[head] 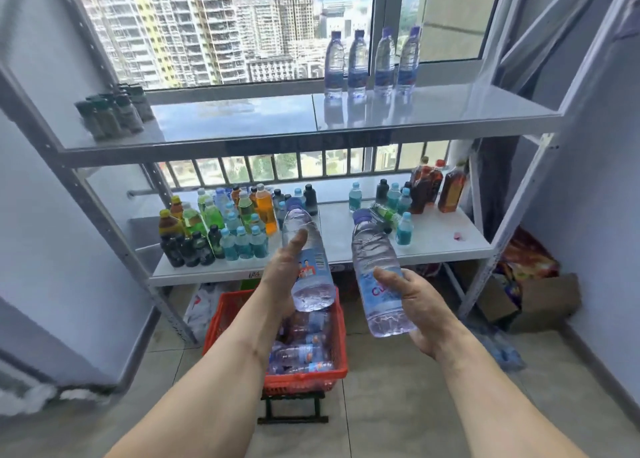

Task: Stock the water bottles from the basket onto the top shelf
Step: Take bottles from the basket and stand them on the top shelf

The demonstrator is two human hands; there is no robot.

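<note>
Both arms stretch out in front, each hand w/ 1 water bottle. Left hand [282, 267] is wrapped round the lower half of the left bottle [306, 258], thumb up along its side, cap end pointing up and away. Right hand [414, 305] cups the right bottle [375, 277] near its base, thumb across the label, bottle tilted w/ the blue cap leaning toward the shelves.

Just below and beyond the hands, a red basket [337, 371] sits on a small dark stand [292, 409] on the tiled floor, more water bottles lying inside it.

Behind that, the lower shelf [433, 246] is crowded: green, orange, dark and teal-label drinks on the left, a few teal ones and brown bottles on the right.

Above, the top shelf [242, 121] is glossy; 4 water bottles [372, 62] stand upright in a row toward its back right, by the window, and a cluster of dark jars [114, 111] sits at its left end.
</note>
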